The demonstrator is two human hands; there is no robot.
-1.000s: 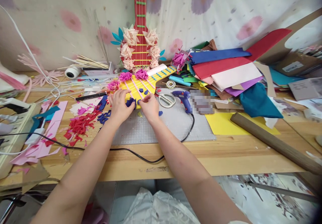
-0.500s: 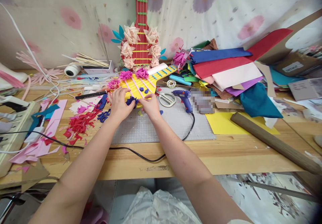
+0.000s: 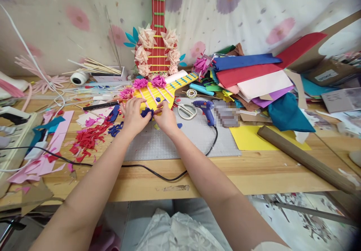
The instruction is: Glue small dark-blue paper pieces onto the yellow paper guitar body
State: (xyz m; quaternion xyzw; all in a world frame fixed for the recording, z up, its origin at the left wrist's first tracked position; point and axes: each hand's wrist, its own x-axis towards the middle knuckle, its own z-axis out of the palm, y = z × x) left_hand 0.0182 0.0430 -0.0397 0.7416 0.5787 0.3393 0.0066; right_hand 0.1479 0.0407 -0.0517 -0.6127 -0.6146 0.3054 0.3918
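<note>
My left hand [image 3: 134, 115] pinches the dark blue paper flower [image 3: 146, 112] between thumb and fingers, at the lower edge of the yellow paper guitar [image 3: 149, 101]. Just beside it, my right hand [image 3: 166, 118] has its thumb and fingers drawn close; I can't tell whether a petal sits between them. Half a second ago two loose blue petals showed on the guitar's body; now I see only one blue petal [image 3: 158, 99], since my right hand has shifted up over the other's spot, covering it or picking it up. I take that as a turn from settling one petal to fetching another, the flower being unfinished. Another blue piece [image 3: 179, 125] lies near my right wrist on the grey mat [image 3: 197, 145]. Farther right rests the blue glue gun [image 3: 208, 112]; to the left, red scraps [image 3: 91, 136] litter the bench [image 3: 220, 176]. Behind stands a red guitar [image 3: 158, 53].
</note>
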